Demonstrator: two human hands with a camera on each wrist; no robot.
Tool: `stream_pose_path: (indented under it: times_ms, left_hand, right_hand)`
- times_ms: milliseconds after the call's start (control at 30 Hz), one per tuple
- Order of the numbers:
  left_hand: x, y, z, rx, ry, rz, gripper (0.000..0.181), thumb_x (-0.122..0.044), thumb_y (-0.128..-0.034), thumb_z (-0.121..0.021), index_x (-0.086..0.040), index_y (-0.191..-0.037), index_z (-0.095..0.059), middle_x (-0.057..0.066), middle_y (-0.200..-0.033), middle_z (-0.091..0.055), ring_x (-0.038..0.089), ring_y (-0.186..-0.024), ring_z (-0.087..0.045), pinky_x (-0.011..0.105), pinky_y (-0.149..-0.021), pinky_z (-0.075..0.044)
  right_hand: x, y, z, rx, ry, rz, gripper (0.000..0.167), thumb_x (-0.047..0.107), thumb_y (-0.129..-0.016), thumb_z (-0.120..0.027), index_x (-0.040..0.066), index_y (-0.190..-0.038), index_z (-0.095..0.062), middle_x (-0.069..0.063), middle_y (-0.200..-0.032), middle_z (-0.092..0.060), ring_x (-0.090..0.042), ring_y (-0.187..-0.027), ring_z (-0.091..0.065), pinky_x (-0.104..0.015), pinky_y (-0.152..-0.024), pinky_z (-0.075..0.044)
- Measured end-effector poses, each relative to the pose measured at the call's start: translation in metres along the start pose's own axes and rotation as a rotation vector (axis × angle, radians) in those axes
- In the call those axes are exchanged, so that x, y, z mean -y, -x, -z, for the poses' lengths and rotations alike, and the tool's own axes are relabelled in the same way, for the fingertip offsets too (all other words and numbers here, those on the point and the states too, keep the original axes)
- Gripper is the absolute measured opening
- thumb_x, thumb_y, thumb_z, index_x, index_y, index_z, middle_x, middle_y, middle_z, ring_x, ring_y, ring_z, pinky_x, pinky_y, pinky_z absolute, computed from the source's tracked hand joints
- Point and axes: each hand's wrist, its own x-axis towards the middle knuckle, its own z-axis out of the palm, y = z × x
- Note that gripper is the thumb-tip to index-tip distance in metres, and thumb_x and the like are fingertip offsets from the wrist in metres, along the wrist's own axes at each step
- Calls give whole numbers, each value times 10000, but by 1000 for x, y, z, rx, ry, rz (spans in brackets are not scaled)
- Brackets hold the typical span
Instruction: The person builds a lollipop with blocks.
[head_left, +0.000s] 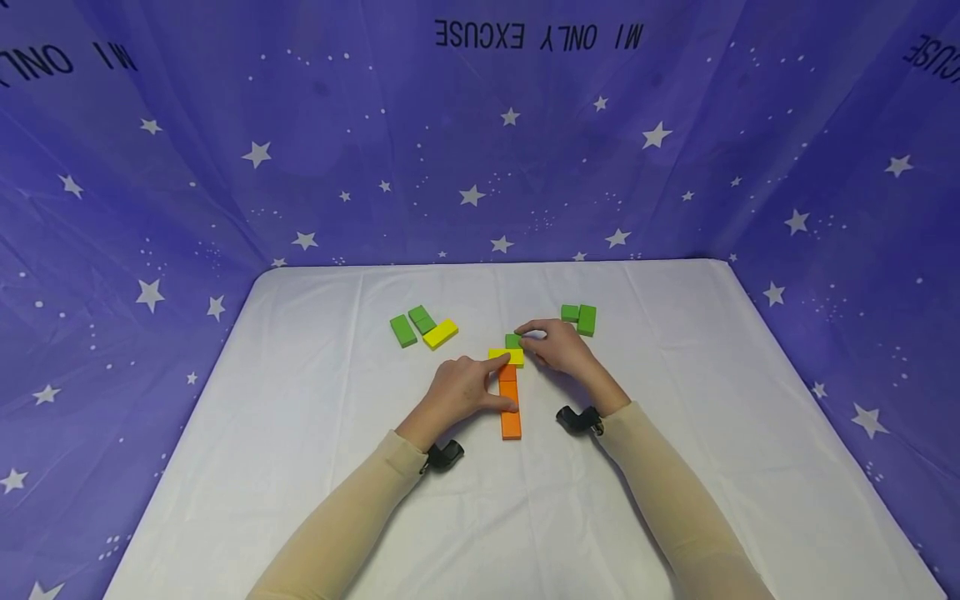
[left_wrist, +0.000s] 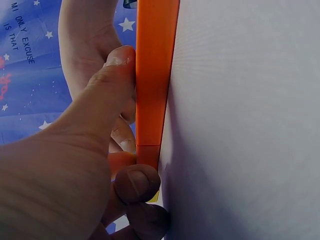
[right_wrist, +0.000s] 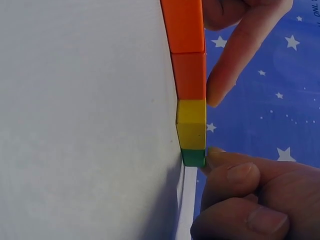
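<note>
Orange blocks [head_left: 511,423] lie in a line on the white table, with a yellow block [head_left: 495,356] across their far end and a green block [head_left: 512,341] beyond it. My left hand [head_left: 463,390] touches the yellow block with a fingertip, its thumb on the long orange block [left_wrist: 155,75]. The right hand [head_left: 558,346] has its fingertips at the green block's right side. In the right wrist view, orange, yellow [right_wrist: 192,135] and green [right_wrist: 194,157] blocks touch in a row, and the right hand's fingers [right_wrist: 235,175] are bent beside the green one.
Two green blocks [head_left: 403,331] and a yellow block [head_left: 441,334] lie at the back left, the second green one showing a line across it. More green blocks [head_left: 587,321] lie behind my right hand. A purple star-patterned curtain [head_left: 471,167] surrounds the table [head_left: 300,375].
</note>
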Motion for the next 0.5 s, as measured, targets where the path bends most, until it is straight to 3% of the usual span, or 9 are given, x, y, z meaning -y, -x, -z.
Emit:
stream_pose_path:
  times_ms: [500]
  left_hand:
    - [1, -1, -1, 1, 8, -2, 894, -723, -759, -833, -288, -1510, -617, -83, -577, -389, 113, -516, -317, 277, -547, -234]
  right_hand:
    - [-9, 6, 29, -88, -87, -47, 397, 338, -1052, -666, 186, -1418, -683, 13, -523, -515, -143, -462, -422, -290, -499, -382]
